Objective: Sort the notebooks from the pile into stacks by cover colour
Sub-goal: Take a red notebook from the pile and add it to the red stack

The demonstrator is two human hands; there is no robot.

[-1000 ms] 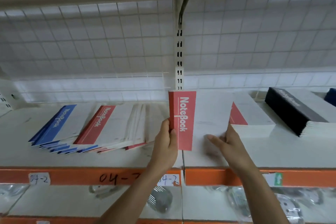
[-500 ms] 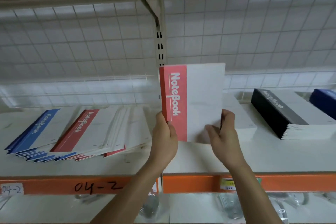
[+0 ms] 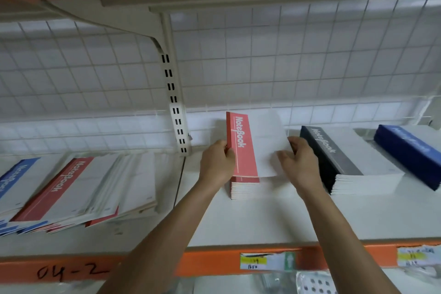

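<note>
A red-and-white notebook [image 3: 253,145] lies tilted on top of the red stack [image 3: 243,190] at the middle of the shelf. My left hand [image 3: 216,164] grips its red spine edge. My right hand [image 3: 300,160] holds its white right edge. To the right stands a black stack [image 3: 343,162], and further right a dark blue stack [image 3: 410,153]. At the left lies the mixed pile [image 3: 71,191] of red and blue notebooks, fanned out.
A white shelf [image 3: 262,222] with an orange front lip carries everything. A wire grid forms the back wall. A slotted upright post [image 3: 176,114] stands between the pile and the stacks. Another orange shelf hangs overhead.
Both hands have carried the red notebook from upright in the air down and right onto the red stack. The view has swung to the right, showing the blue stack.
</note>
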